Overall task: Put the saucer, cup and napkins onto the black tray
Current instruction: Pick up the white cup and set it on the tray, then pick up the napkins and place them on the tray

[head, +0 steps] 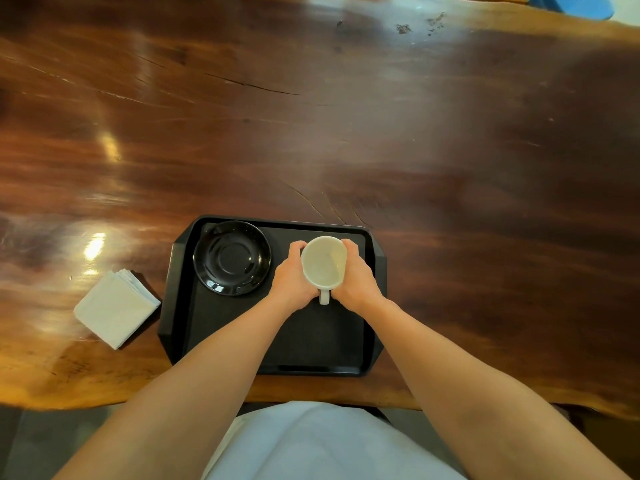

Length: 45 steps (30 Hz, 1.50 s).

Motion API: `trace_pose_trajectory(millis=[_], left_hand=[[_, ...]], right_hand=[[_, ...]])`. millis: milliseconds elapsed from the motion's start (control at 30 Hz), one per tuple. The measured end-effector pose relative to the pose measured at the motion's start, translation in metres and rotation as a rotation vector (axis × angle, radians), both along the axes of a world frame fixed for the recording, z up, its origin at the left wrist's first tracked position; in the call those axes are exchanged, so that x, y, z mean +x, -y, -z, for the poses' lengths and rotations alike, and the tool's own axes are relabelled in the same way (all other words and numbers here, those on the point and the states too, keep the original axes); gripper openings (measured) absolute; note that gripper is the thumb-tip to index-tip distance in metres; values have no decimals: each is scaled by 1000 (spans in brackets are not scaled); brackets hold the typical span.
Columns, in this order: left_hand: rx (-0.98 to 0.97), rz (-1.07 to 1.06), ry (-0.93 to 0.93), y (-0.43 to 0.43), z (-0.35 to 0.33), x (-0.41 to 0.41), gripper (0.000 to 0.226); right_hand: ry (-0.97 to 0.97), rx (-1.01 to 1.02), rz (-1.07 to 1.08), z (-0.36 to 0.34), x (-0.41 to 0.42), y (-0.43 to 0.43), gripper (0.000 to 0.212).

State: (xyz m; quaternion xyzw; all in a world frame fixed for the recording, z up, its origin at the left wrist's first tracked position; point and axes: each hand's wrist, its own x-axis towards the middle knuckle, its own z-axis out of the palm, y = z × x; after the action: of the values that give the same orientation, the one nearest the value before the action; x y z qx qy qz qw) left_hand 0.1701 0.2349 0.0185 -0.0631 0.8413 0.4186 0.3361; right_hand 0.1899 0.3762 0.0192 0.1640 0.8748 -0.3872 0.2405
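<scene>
Left of tray [180, 306], napkins [116, 310].

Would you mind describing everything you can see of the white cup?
The white cup looks glazed ceramic, round, with a small handle pointing toward the person. It stands upright and appears empty, its pale inside showing. It is over the right half of the black tray, right of the black saucer, not on it. The left hand and right hand cup its sides. Whether its base touches the tray cannot be told.
</scene>
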Motion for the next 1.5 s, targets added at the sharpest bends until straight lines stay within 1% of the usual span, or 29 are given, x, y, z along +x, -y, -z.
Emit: trace_pose_trajectory(millis=[233,400,533,600,667,733,933,1033,1100,1200,1400,1500], left_hand=[[-8,-8,5,1,-5,3,88],[-62,29,-29,-2,-16,4,87],[-98,44,-54,-1,-33,5,76],[-109,34,-69,0,-40,7,79],[-121,13,-84,1,-48,11,84],[-141,2,-105,3,-56,16,82],[-243,57,-204,12,-77,42,41],[-330,104,-267,23,-86,54,29],[-360,81,-308,33,-91,59,22],[-374,17,-339,52,-98,67,16],[-409,-10,-320,104,-97,78,10],[-416,-60,-304,137,-97,79,8]], right_hand=[[62,32,-8,-7,3,1,105],[64,78,-28,-21,4,-4,106],[13,106,-20,-36,5,-6,100],[-15,120,-21,-44,8,-7,97],[-37,126,-20,-52,12,-8,91],[-67,121,-22,-62,16,-9,79],[-126,179,-118,-82,31,-3,48],[-146,197,-165,-86,41,8,29],[-147,195,-201,-87,45,17,20],[-145,188,-279,-91,46,33,16],[-194,211,-387,-99,38,84,15],[-187,209,-444,-99,34,115,12]])
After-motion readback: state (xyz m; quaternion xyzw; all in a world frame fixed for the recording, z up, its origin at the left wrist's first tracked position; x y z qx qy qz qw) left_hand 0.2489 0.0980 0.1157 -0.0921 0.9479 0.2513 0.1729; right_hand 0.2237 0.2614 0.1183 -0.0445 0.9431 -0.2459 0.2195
